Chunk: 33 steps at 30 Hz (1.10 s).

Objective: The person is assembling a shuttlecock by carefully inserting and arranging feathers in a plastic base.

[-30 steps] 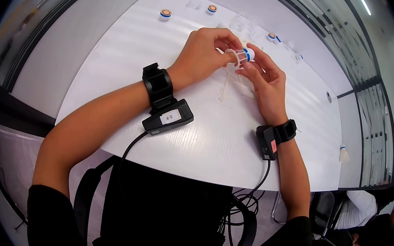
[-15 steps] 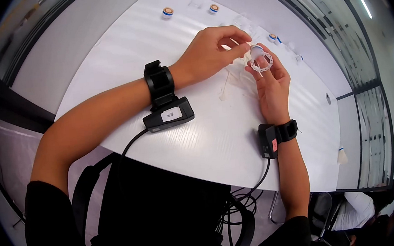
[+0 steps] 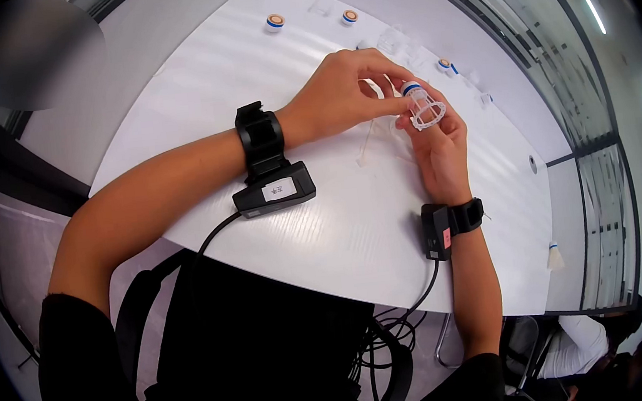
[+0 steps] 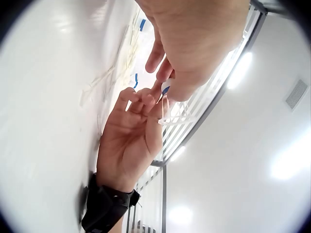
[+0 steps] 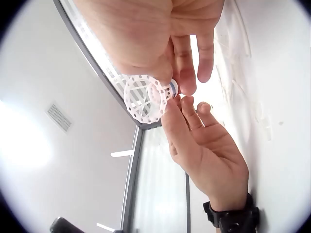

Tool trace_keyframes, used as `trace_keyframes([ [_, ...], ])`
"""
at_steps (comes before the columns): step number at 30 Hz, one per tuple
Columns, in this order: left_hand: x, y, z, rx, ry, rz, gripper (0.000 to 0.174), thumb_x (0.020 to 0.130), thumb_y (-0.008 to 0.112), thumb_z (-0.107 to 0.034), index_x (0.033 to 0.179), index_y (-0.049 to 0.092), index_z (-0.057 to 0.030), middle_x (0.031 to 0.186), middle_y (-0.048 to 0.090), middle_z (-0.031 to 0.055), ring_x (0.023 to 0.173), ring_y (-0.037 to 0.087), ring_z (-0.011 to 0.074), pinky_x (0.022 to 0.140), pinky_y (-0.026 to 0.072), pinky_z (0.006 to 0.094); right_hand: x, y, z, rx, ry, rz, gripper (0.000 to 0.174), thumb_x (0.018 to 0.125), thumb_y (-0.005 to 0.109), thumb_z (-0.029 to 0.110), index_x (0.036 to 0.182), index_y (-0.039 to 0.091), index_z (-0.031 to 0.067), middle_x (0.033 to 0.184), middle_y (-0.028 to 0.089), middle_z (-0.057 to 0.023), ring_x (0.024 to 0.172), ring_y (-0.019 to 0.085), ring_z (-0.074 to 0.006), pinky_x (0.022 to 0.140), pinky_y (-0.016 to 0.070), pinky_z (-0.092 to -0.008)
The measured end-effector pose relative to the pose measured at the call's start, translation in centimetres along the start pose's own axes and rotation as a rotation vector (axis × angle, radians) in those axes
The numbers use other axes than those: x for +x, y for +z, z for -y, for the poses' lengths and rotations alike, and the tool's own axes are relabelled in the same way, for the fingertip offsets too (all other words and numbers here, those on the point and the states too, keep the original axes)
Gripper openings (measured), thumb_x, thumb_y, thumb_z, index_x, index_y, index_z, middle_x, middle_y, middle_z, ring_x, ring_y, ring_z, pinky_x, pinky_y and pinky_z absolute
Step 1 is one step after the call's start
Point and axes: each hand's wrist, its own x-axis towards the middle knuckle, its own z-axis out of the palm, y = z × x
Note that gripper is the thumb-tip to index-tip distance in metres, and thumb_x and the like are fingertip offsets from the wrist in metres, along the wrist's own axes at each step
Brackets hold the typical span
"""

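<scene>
A white openwork cage piece (image 3: 428, 111), with a round cap and a blue band at one end, is held between both hands above the table. My left hand (image 3: 345, 94) pinches it near the banded end with thumb and fingers. From the other side my right hand (image 3: 442, 138) has its thumb and fingertips on the same end. In the right wrist view the perforated ring (image 5: 146, 99) faces the camera, the fingertips of both hands meeting at the cap. The left wrist view shows the blue band (image 4: 166, 90) partly covered by my left thumb.
Two caps with orange tops, one (image 3: 275, 23) at the left and one (image 3: 350, 17) nearer the middle, stand along the table's far side. Another (image 3: 444, 64) lies farther right among clear plastic pieces. Thin pale strips lie under the hands. A shuttlecock (image 3: 555, 256) rests by the right edge.
The cage piece was sideways between the hands, then its ring turned toward the head camera; now it tilts down to the right. My left fingers, at its ring end earlier, are at the banded end.
</scene>
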Motion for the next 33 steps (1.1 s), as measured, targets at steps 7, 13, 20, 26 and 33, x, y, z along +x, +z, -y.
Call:
trace_keyframes([
  [7, -0.2, -0.1, -0.2, 0.0, 0.016, 0.005, 0.029, 0.087, 0.08, -0.01, 0.116, 0.077, -0.0061, 0.103, 0.07, 0.0054, 0.091, 0.067, 0.0135, 0.077, 0.0569, 0.0269, 0.0, -0.4, -0.2, -0.041, 0.005, 0.024, 0.042, 0.099, 0.069, 0.021, 0.134, 0.062, -0.0005, 0.119, 0.068, -0.0062, 0.103, 0.062, -0.0113, 0.086, 0.0502, -0.029],
  [13, -0.2, -0.1, -0.1, -0.006, 0.011, 0.01, 0.028, 0.088, 0.078, -0.01, 0.115, 0.077, -0.0066, 0.103, 0.07, 0.0054, 0.091, 0.067, 0.0134, 0.077, 0.0568, 0.027, -0.1, -0.2, -0.2, -0.059, -0.009, 0.003, 0.041, 0.099, 0.07, 0.021, 0.134, 0.063, 0.0007, 0.12, 0.068, -0.0049, 0.103, 0.062, -0.0109, 0.084, 0.0498, -0.0277],
  [20, -0.2, 0.2, 0.3, 0.004, -0.071, -0.051, 0.025, 0.096, 0.07, -0.017, 0.117, 0.074, -0.0032, 0.1, 0.071, 0.0061, 0.084, 0.068, 0.0132, 0.074, 0.057, 0.0273, 0.1, 0.2, -0.1, -0.153, -0.005, -0.137, 0.038, 0.099, 0.07, 0.021, 0.129, 0.063, -0.0008, 0.119, 0.067, -0.0062, 0.093, 0.061, -0.0097, 0.077, 0.0499, -0.0274],
  [26, -0.1, 0.3, -0.1, -0.141, -0.161, -0.023, 0.026, 0.101, 0.065, -0.019, 0.117, 0.071, 0.0007, 0.097, 0.071, 0.0044, 0.08, 0.065, 0.0099, 0.067, 0.0536, 0.0247, 0.1, -0.2, -0.7, -0.077, -0.013, -0.262, 0.023, 0.098, 0.07, 0.016, 0.114, 0.065, -0.0001, 0.108, 0.066, -0.0055, 0.078, 0.056, -0.0089, 0.073, 0.0484, -0.0266],
  [33, -0.2, 0.2, 0.1, -0.055, -0.156, -0.03, 0.027, 0.097, 0.069, -0.024, 0.11, 0.072, -0.0002, 0.094, 0.073, 0.0067, 0.082, 0.067, 0.012, 0.067, 0.0535, 0.0272, 0.1, -0.7, -0.8, -0.156, 0.017, -0.145, 0.016, 0.096, 0.069, 0.008, 0.11, 0.065, 0.0016, 0.102, 0.067, -0.0031, 0.081, 0.059, -0.0088, 0.074, 0.0496, -0.0262],
])
